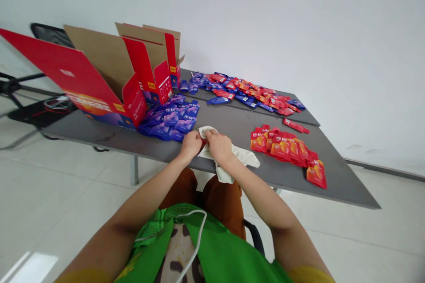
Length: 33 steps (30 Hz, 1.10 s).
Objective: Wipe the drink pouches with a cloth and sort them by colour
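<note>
Near the table's front edge, my left hand [191, 145] is closed on a small red pouch [203, 142], most of which my fingers and the cloth hide. My right hand [218, 145] grips a white cloth [244, 155] and presses it against the pouch. Part of the cloth hangs over the table edge. Just left of my hands lies a pile of purple-blue pouches [175, 117]. A spread group of red pouches [285, 145] with orange fruit pictures lies to the right.
Three open red cardboard boxes [99, 93] stand along the left side of the grey table [226, 117]. A mixed heap of red and blue pouches [245, 90] lies at the back. One lone red pouch [295, 125] rests right of centre. A white wall rises behind.
</note>
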### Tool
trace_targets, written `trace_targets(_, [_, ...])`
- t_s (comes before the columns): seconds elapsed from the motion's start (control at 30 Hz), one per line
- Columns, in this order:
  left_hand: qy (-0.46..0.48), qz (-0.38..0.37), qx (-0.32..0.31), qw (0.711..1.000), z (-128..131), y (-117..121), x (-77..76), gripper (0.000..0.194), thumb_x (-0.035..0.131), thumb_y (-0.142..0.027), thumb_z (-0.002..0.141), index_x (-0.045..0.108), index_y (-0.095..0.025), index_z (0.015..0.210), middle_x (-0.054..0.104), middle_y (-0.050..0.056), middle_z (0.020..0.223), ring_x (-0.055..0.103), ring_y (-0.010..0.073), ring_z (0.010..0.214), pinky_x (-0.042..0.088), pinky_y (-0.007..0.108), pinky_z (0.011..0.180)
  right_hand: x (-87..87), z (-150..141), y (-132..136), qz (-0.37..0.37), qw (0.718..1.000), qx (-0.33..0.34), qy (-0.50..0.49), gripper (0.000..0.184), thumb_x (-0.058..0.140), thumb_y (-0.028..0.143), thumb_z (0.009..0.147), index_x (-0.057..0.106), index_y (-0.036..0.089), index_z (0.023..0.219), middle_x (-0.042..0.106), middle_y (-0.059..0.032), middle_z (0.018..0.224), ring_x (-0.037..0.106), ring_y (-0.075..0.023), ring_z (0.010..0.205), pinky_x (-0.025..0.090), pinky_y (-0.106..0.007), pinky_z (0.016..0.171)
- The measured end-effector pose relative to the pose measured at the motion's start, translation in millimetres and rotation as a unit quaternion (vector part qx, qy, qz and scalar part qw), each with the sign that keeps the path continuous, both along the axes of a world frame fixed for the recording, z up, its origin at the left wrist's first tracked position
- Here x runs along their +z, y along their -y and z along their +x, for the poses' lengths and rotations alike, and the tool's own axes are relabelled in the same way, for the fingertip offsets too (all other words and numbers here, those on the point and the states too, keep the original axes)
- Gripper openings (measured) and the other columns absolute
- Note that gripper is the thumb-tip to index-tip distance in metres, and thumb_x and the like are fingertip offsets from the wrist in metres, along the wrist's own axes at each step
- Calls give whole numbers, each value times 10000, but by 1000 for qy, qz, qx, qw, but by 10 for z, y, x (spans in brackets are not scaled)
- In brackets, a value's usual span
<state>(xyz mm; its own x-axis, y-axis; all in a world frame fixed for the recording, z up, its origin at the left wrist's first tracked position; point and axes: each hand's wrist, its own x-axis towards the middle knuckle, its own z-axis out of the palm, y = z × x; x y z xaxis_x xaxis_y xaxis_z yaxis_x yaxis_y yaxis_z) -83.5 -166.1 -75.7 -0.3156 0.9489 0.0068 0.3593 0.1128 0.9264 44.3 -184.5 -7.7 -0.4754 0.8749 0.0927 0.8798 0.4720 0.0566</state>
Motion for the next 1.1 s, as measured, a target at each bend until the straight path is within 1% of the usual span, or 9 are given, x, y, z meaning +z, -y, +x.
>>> trace_targets(0.23, [83, -13, -47, 995, 33, 31, -52, 185, 424, -163, 864, 603, -133, 827, 695, 82, 834, 684, 155, 655, 563, 272, 621, 5, 383, 235, -28, 998, -35, 43, 300, 372, 177, 954, 616, 260, 1106, 654, -73, 1067, 661, -210, 866, 480, -274, 665])
trace_targets(0.4, [102, 48, -72, 991, 11, 108, -51, 147, 452, -210, 877, 567, -155, 802, 655, 29, 808, 670, 139, 679, 593, 283, 633, 226, 674, 363, -72, 990, -100, 72, 380, 348, 174, 960, 663, 311, 1120, 644, -75, 1085, 663, -215, 905, 476, -285, 703])
trace_targets(0.5, [119, 63, -76, 988, 3, 145, -41, 157, 457, -221, 872, 573, -153, 791, 642, 20, 759, 659, 141, 666, 588, 286, 620, 393, 661, 309, -47, 993, -103, 43, 422, 319, 226, 982, 587, 388, 1265, 611, -76, 1159, 652, -208, 932, 473, -294, 745])
trace_targets(0.6, [47, 62, -71, 994, -24, 141, -16, 185, 458, -242, 872, 592, -154, 780, 650, 24, 739, 637, 143, 666, 551, 270, 623, 457, 439, 145, -30, 998, -42, -22, 413, 335, 349, 996, 477, 381, 1382, 592, -73, 1191, 622, -211, 1001, 459, -292, 826])
trace_targets(0.73, [-85, 78, -48, 992, -89, 93, 9, 200, 508, -233, 834, 585, -150, 669, 638, 30, 686, 604, 159, 725, 486, 252, 680, 309, 28, -43, -22, 997, 18, -74, 450, 288, 396, 1009, 393, 351, 1444, 553, -83, 1205, 612, -199, 997, 464, -285, 830])
trace_targets(0.87, [-88, 58, -30, 994, -108, 63, 15, 202, 476, -196, 830, 596, -149, 674, 644, 35, 696, 603, 164, 734, 485, 275, 708, 60, -118, -44, -27, 998, -15, -59, 443, 236, 394, 1014, 424, 360, 1414, 531, -92, 1231, 637, -204, 937, 484, -303, 786])
trace_targets(0.93, [-34, 31, -35, 998, -98, 65, 34, 167, 499, -187, 818, 595, -151, 687, 644, 27, 700, 617, 163, 743, 509, 288, 720, -27, -52, 1, -20, 998, -35, -54, 430, 224, 377, 1014, 494, 348, 1348, 577, -90, 1164, 650, -220, 912, 489, -326, 774])
trace_targets(1.0, [70, 0, -53, 996, -85, 73, 77, 131, 516, -164, 816, 571, -151, 698, 632, 8, 685, 628, 146, 716, 544, 308, 726, -71, 74, 52, -20, 997, -56, -38, 406, 249, 326, 1007, 562, 300, 1263, 608, -107, 1115, 658, -228, 898, 490, -333, 764])
trace_targets(1.1, [214, -42, -69, 974, -70, 80, 171, 168, 514, -102, 824, 511, -141, 661, 591, -19, 630, 621, 108, 624, 590, 361, 729, -73, 295, 121, -31, 994, -108, -5, 363, 302, 220, 980, 615, 213, 1163, 631, -152, 1083, 669, -232, 895, 488, -321, 751])
